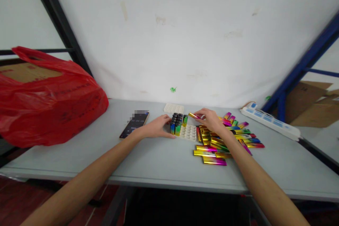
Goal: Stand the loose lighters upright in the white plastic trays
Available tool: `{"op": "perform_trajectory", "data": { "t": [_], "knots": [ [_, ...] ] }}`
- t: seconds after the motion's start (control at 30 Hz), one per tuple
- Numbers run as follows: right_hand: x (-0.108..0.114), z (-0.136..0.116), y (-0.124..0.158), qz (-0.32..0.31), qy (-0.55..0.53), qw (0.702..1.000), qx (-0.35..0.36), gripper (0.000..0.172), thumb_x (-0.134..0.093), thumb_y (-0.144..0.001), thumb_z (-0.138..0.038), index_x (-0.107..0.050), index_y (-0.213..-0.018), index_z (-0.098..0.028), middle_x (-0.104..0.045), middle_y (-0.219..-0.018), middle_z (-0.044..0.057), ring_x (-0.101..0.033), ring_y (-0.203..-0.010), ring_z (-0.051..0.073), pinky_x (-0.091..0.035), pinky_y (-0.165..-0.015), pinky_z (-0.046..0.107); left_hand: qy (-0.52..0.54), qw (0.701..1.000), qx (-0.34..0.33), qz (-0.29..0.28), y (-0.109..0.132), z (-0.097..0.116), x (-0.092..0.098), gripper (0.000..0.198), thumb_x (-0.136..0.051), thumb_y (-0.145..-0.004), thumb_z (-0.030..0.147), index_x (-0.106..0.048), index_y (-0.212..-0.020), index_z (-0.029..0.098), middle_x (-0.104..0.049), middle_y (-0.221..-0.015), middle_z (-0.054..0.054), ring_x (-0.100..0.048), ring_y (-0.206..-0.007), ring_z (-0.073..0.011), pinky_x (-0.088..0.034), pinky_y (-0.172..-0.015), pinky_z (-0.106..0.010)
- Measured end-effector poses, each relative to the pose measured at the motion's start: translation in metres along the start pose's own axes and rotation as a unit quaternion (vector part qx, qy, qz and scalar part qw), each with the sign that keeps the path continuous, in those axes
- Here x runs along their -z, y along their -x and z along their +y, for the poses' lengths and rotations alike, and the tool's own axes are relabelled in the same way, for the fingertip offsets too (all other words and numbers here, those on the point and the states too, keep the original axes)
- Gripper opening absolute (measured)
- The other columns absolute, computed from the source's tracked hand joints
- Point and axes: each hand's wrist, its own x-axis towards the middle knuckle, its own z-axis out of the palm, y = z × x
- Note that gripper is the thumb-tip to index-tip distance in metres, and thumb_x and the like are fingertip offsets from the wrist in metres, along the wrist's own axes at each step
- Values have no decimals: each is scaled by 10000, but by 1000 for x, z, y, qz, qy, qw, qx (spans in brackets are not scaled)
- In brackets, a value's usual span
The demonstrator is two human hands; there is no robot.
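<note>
Right hand: your right hand point(212, 120) is closed in a pinch on one gold-and-magenta metallic lighter point(194, 116), held at its right end between the fingertips.
Held lighter, place: it sits just above the counter, right of the standing lighters and over the far edge of the tray.
Held lighter, axis: its long axis runs nearly level, left to right across the view. The free end points left at the standing lighters and rides slightly higher than the gripped end.
Left hand: your left hand point(156, 127) lies open, palm down on the grey counter point(79, 159), with its fingertips against the left side of the tray. It grips nothing.
Tray: the white plastic tray with round sockets point(188, 132) lies flat between your hands, and its near-right sockets show bare.
Standing lighters: a block of dark-capped rainbow lighters point(177, 123) stands upright in the tray's left part.
Loose stock: a pile of gold and rainbow metallic lighters point(225, 141) lies flat under and right of your right wrist, mostly with long axes left to right.
Surroundings: a second white socket tray point(173, 108) lies behind, a dark phone point(134, 124) to the left, a red plastic bag point(47, 102) far left, and a white power strip point(270, 122) far right.
</note>
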Motion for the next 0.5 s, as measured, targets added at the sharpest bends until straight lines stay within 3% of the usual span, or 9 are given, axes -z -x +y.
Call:
{"op": "perform_trajectory", "data": {
  "t": [0.5],
  "knots": [
    [1,1,0,27,6,1000,1,180,-711,-897,-154,-768,-1067,-174,-737,-1008,94,-701,-829,192,-586,-800,329,-13,1000,2,-3,0,0,0,733,-778,-705,712,-657,-1172,160,-638,-1233,-148,-598,-1164,-357,-483,-1019,-428]
  ]
}}
